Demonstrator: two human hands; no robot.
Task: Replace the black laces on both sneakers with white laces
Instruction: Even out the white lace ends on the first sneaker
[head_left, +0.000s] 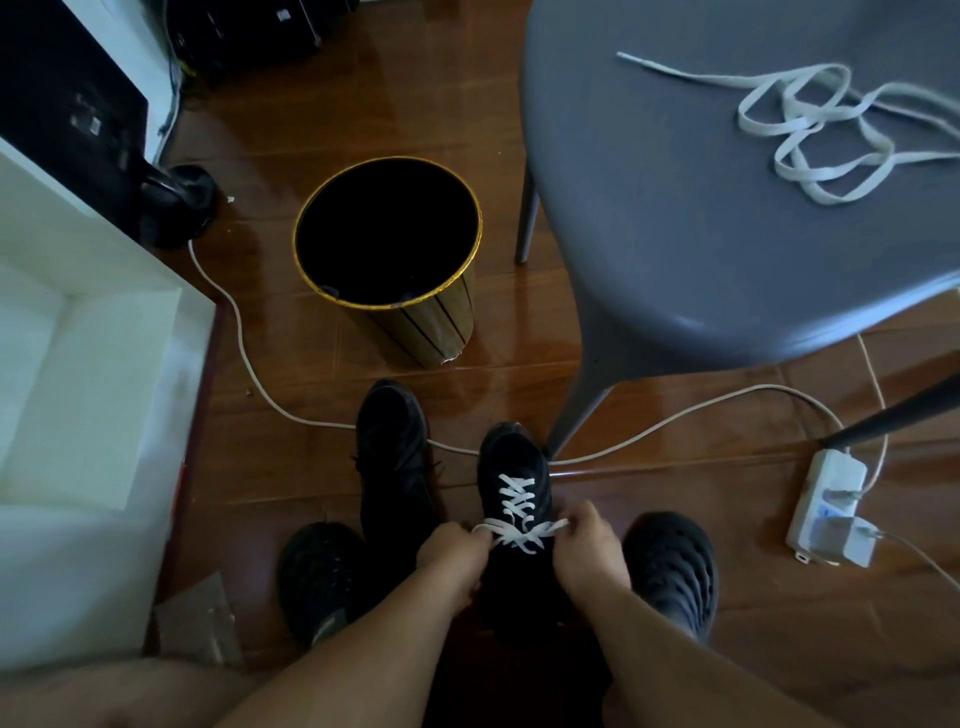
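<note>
Both grips, L hand (453, 557) & R hand (592, 546), pinch white lace (514, 512) ends on sneaker (514, 488); chair leg (576, 415) just beside toe.

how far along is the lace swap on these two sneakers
About halfway. The right sneaker already carries white lace crisscrossed; left hand and right hand each pinch an end. The left sneaker shows no white yet. Its spare lace waits on the chair.

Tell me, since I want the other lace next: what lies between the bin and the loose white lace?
In the head view, the grey chair seat edge and bare wooden floor separate the bin from the loose white lace, which lies on that seat.
</note>
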